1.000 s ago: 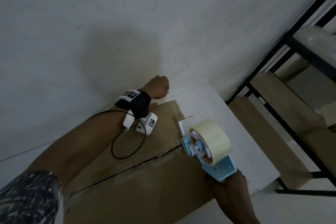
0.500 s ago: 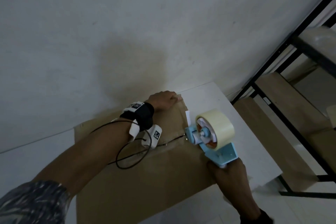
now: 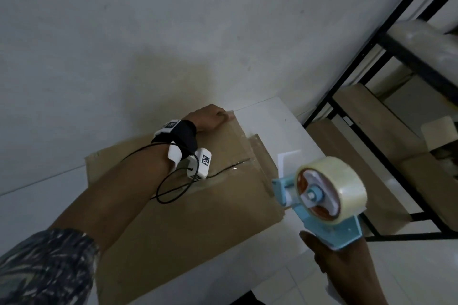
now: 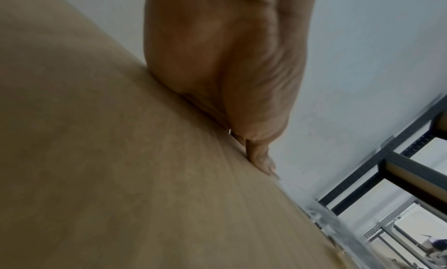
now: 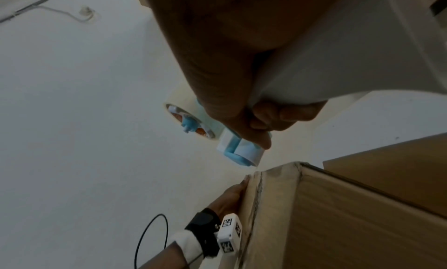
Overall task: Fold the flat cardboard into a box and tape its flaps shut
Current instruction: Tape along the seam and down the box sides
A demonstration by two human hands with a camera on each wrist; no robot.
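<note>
dim, grey cast | soft wall shadow | wrist views blurred | wide-angle edge bending

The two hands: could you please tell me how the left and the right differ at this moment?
The left hand rests on the far corner of the cardboard box; the right hand grips the blue tape dispenser, lifted clear of the box. The left reaches far; the right stays near. Both wear wrist cameras.

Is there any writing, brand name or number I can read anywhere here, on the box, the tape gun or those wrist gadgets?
No readable words or numbers in any view.
Wrist camera: black-and-white square code patterns only, no letters.
Wrist strap: a similar code patch, too small to read.
Box: plain brown, no print visible.
Tape gun: no label or brand visible.
</note>
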